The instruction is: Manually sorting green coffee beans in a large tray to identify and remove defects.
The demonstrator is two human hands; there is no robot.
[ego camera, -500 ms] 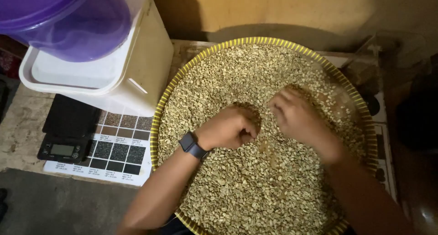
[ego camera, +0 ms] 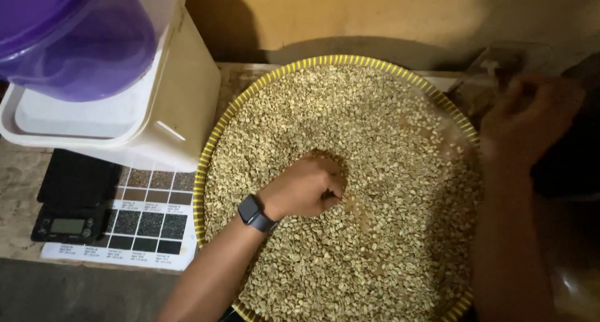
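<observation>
A round woven tray with a yellow rim (ego camera: 325, 60) is filled with pale green beans (ego camera: 350, 141). My left hand (ego camera: 306, 186), with a dark watch on the wrist, rests curled on the beans near the tray's middle; whether beans are inside the fingers is hidden. My right hand (ego camera: 531, 119) is lifted off the beans and hovers past the tray's right rim, blurred, fingers bent together; I cannot see if it holds anything.
A white bin (ego camera: 156, 128) with a purple tub (ego camera: 75, 41) on it stands at the left. Below it lie a black digital scale (ego camera: 69, 222) and a printed chart of sample squares (ego camera: 150, 225). A yellow wall runs behind.
My right hand has left the beans and swung up and right, beyond the tray's rim. My left hand has stayed curled in the same spot on the beans.
</observation>
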